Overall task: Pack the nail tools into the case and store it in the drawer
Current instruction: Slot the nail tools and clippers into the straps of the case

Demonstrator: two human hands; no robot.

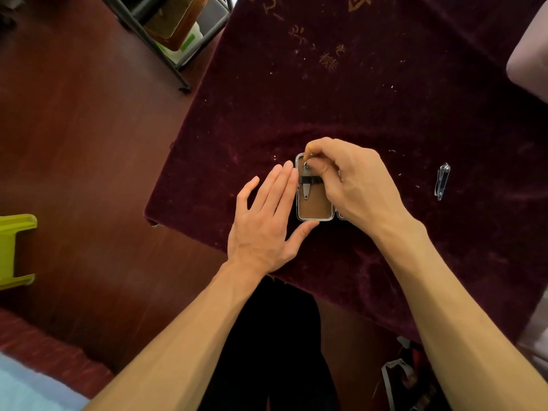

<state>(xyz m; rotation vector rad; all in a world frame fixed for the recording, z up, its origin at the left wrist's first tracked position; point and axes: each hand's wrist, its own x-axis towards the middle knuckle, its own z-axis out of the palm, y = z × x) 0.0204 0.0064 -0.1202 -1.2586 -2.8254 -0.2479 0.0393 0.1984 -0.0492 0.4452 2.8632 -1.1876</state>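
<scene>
An open metal case with a tan lining lies on the dark red velvet tablecloth. A small silver nail clipper sits in its left half under a black elastic strap. My right hand pinches the top end of that clipper and covers the case's right half. My left hand lies flat with fingers apart, its fingertips and thumb pressed against the case's left edge and lower corner. A second, larger silver nail clipper lies loose on the cloth to the right.
The table's left corner is near my left hand, with red-brown floor beyond. A metal rack with boxes stands at the top left. A yellow-green plastic item is at the far left. Bags lie on the floor at bottom right.
</scene>
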